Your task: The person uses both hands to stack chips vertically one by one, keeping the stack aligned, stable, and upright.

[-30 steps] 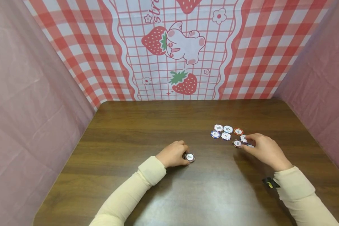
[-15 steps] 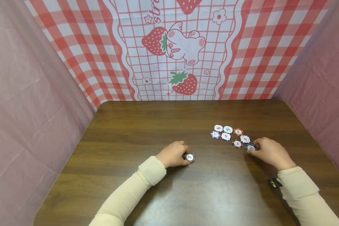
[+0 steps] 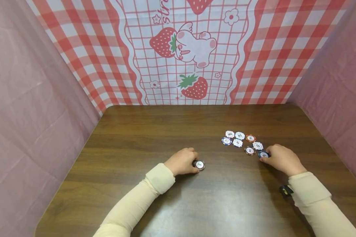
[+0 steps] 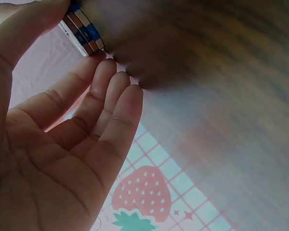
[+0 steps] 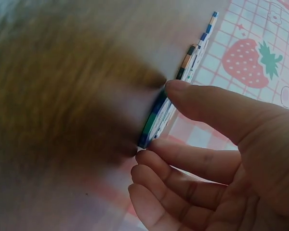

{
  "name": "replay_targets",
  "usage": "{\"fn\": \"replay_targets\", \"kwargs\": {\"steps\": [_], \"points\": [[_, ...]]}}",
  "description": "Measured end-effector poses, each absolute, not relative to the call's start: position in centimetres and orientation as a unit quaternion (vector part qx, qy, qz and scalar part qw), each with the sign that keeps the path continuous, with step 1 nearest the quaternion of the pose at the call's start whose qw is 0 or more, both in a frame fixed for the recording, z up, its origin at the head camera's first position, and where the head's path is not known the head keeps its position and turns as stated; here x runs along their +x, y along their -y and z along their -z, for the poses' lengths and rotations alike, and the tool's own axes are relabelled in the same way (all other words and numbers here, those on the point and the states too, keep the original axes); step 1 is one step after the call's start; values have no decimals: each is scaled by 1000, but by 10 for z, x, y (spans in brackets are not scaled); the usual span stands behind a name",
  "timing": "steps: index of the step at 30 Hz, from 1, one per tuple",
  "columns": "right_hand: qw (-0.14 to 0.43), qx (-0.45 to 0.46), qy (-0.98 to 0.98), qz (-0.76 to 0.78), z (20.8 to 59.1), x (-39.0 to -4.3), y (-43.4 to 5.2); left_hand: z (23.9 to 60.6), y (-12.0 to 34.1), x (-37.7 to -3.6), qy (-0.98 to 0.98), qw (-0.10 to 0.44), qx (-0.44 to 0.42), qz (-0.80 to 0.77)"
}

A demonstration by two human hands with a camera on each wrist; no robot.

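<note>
In the head view my left hand (image 3: 182, 161) grips a short stack of poker chips (image 3: 199, 165) on the table, the top one brown and marked 100. The left wrist view shows the stack's banded edges (image 4: 84, 31) between thumb and index finger. Farther right, my right hand (image 3: 284, 159) pinches a dark blue-green poker chip (image 3: 263, 154) by its rim. That chip (image 5: 154, 115) lies flat on the table between thumb and index finger in the right wrist view. Close by it are a white chip (image 3: 257, 145), a brown chip (image 3: 250, 150) and a red chip (image 3: 250, 138).
Left of the red chip lies a tight group: a pink-and-white chip (image 3: 229, 134), a pale blue chip (image 3: 240, 135), a blue chip (image 3: 226, 141) and a white-edged chip (image 3: 237, 143). A checked strawberry cloth (image 3: 192, 59) hangs behind the wooden table (image 3: 154, 128).
My right hand has shifted right, away from the white and brown chips, and now has its fingers around the blue-green chip. The left hand and its stack stay in place.
</note>
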State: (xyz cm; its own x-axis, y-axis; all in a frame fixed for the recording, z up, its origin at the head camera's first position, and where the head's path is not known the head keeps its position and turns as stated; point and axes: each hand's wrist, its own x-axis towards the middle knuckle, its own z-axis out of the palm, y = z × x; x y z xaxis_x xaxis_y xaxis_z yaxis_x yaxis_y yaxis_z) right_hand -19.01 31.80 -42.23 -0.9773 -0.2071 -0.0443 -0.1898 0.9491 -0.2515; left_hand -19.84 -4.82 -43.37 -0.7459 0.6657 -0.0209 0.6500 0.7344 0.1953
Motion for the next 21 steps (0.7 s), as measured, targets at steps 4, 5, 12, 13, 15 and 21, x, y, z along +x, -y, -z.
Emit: {"fn": "replay_targets", "kwargs": {"steps": [4,5,12,13,15,21], "points": [[41,-95,-987,124,423,-191,-320,434,48,-199,-930,44,355,-87],[43,-94,-987,124,423,-191,-320,434,48,-199,-930,43,356,-87],[51,-85,-987,128,423,-193,-322,434,48,-199,-930,42,355,-86],[51,-84,-987,129,423,-193,-322,434,48,-198,-930,42,354,-86],[50,-83,-987,132,423,-193,-324,434,48,-198,-930,43,354,-88],[51,-73,-987,136,423,-193,-324,433,49,-198,-930,45,354,-89]]}}
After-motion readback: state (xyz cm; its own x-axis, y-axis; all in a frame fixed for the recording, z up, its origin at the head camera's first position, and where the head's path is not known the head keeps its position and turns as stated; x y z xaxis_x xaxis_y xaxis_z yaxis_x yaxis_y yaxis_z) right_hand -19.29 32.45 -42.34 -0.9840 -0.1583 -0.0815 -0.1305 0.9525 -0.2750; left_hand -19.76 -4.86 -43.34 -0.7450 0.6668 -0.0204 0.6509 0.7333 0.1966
